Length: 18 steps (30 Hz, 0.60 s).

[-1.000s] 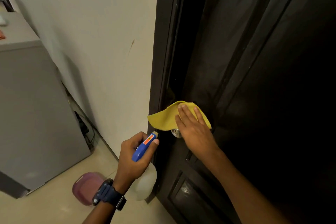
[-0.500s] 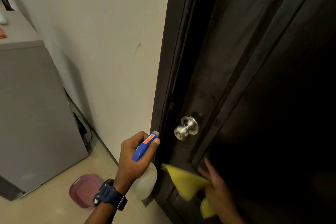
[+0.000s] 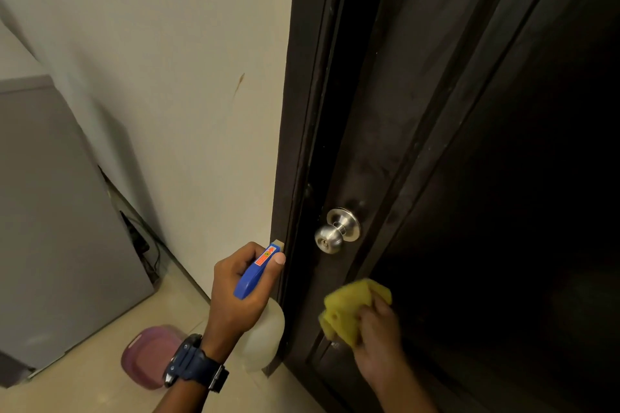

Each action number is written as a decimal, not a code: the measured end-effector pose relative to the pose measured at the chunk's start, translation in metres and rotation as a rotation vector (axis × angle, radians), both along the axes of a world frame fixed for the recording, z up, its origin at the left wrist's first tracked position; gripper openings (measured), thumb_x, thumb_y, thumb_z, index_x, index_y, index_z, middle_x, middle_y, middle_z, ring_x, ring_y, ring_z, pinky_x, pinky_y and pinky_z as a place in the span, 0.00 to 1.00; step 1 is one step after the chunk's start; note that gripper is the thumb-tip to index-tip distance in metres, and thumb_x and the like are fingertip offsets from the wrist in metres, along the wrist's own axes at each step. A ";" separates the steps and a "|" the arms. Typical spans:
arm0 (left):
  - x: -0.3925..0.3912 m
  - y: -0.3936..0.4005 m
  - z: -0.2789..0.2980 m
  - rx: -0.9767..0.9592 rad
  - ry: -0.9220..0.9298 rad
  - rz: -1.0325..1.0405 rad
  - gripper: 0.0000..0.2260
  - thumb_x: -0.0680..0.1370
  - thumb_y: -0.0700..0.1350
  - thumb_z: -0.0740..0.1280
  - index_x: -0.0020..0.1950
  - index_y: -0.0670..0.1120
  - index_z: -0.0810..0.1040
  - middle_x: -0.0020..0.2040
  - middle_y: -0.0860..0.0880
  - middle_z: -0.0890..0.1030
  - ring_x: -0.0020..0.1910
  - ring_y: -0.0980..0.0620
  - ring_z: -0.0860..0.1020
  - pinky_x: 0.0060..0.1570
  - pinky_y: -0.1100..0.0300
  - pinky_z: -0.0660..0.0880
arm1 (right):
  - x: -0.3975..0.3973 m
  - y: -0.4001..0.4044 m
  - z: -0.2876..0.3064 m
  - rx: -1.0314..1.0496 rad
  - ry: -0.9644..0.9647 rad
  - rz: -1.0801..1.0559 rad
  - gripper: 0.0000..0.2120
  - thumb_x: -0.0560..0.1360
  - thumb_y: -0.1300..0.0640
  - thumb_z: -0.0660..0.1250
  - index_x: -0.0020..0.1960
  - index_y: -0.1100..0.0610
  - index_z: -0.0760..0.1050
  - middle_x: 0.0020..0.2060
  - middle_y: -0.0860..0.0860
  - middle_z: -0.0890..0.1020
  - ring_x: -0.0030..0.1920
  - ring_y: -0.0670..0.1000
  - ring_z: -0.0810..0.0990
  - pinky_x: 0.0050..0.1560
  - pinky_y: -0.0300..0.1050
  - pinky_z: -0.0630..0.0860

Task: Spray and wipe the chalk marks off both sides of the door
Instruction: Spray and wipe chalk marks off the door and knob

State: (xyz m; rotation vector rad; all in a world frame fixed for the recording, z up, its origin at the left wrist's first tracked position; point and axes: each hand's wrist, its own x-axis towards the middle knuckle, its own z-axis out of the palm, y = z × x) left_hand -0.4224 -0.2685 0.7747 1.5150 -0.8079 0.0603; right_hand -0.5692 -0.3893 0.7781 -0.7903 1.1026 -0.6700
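Dark door (image 3: 419, 111), pale wall (image 3: 167, 60)

Right hand (image 3: 379, 332) gone from flat over the round silver metal door knob (image 3: 337, 231) a second ago to well below it, now against the dark brown wooden door (image 3: 419, 111). Yellow cleaning cloth (image 3: 352, 307) no longer spread out or dangling, bunched into a wad in the grip instead. Knob back in plain sight, uncovered.

Dim, shadowy (right side blurred)
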 end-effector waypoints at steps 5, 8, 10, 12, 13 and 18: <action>-0.001 0.002 0.003 -0.010 0.014 -0.004 0.27 0.75 0.70 0.61 0.39 0.46 0.78 0.32 0.54 0.77 0.30 0.53 0.75 0.32 0.72 0.69 | 0.057 -0.037 0.009 0.019 -0.045 0.082 0.09 0.70 0.64 0.65 0.36 0.58 0.82 0.37 0.54 0.80 0.47 0.65 0.79 0.51 0.56 0.78; 0.001 0.002 0.002 -0.021 0.025 0.006 0.26 0.75 0.69 0.61 0.39 0.46 0.78 0.32 0.58 0.77 0.30 0.54 0.75 0.32 0.73 0.69 | 0.053 -0.031 0.043 0.105 -0.115 0.035 0.14 0.75 0.76 0.56 0.42 0.64 0.76 0.40 0.60 0.79 0.40 0.55 0.78 0.44 0.51 0.75; 0.003 0.001 0.000 -0.023 0.031 0.010 0.23 0.75 0.67 0.63 0.39 0.47 0.77 0.31 0.59 0.76 0.30 0.55 0.75 0.32 0.73 0.69 | 0.036 -0.029 0.048 0.112 -0.118 0.046 0.15 0.77 0.75 0.54 0.51 0.65 0.77 0.44 0.60 0.80 0.43 0.56 0.79 0.42 0.48 0.75; 0.005 0.000 -0.003 -0.021 0.035 0.000 0.18 0.75 0.61 0.65 0.39 0.47 0.77 0.31 0.58 0.76 0.29 0.55 0.75 0.32 0.72 0.69 | 0.015 -0.028 0.063 0.095 -0.155 0.046 0.20 0.77 0.74 0.55 0.62 0.62 0.77 0.51 0.61 0.82 0.50 0.57 0.81 0.46 0.48 0.77; 0.006 -0.001 -0.004 -0.021 0.037 -0.005 0.16 0.75 0.58 0.65 0.39 0.46 0.78 0.31 0.57 0.76 0.29 0.54 0.75 0.32 0.72 0.69 | 0.006 -0.026 0.072 0.026 -0.183 0.036 0.23 0.76 0.73 0.56 0.65 0.57 0.78 0.54 0.59 0.83 0.53 0.57 0.82 0.49 0.48 0.78; 0.008 -0.009 -0.005 -0.018 0.054 -0.024 0.16 0.75 0.57 0.65 0.39 0.45 0.77 0.30 0.58 0.75 0.29 0.54 0.74 0.32 0.72 0.69 | 0.016 -0.018 0.117 -1.179 0.125 -0.038 0.27 0.77 0.71 0.56 0.72 0.54 0.72 0.63 0.40 0.76 0.60 0.32 0.75 0.60 0.28 0.73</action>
